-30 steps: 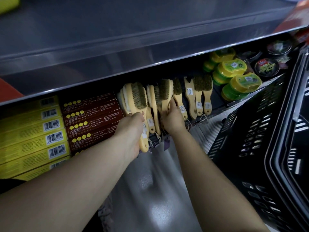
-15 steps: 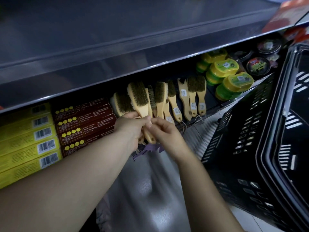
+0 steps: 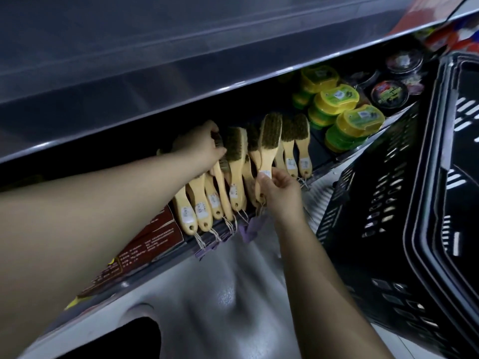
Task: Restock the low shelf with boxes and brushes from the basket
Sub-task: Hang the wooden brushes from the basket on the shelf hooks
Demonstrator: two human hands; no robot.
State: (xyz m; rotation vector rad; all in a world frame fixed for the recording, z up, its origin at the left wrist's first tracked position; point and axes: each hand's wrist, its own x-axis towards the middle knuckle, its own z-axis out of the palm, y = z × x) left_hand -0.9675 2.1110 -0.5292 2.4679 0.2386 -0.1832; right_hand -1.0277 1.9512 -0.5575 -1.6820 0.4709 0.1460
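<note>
Several wooden-handled brushes (image 3: 234,174) lie side by side on the low shelf (image 3: 261,221), handles toward me. My left hand (image 3: 204,146) reaches deep into the shelf and grips the bristle heads of brushes at the left of the row. My right hand (image 3: 278,186) pinches the handle of one brush (image 3: 269,143), whose bristle head stands above its neighbours. Dark red boxes (image 3: 158,234) lie stacked on the shelf under my left forearm. The black slotted basket (image 3: 383,203) stands at the right; its inside is dark and its contents cannot be made out.
Green and yellow oval tubs (image 3: 344,112) and round black tins (image 3: 388,93) fill the shelf to the right of the brushes. A grey metal shelf (image 3: 155,73) overhangs closely above. Shiny grey floor (image 3: 228,294) lies below the shelf edge.
My left hand moved from the brush handles up to the bristle heads deeper in the shelf. My right hand moved right and now pinches a raised brush's handle. The camera moved closer.
</note>
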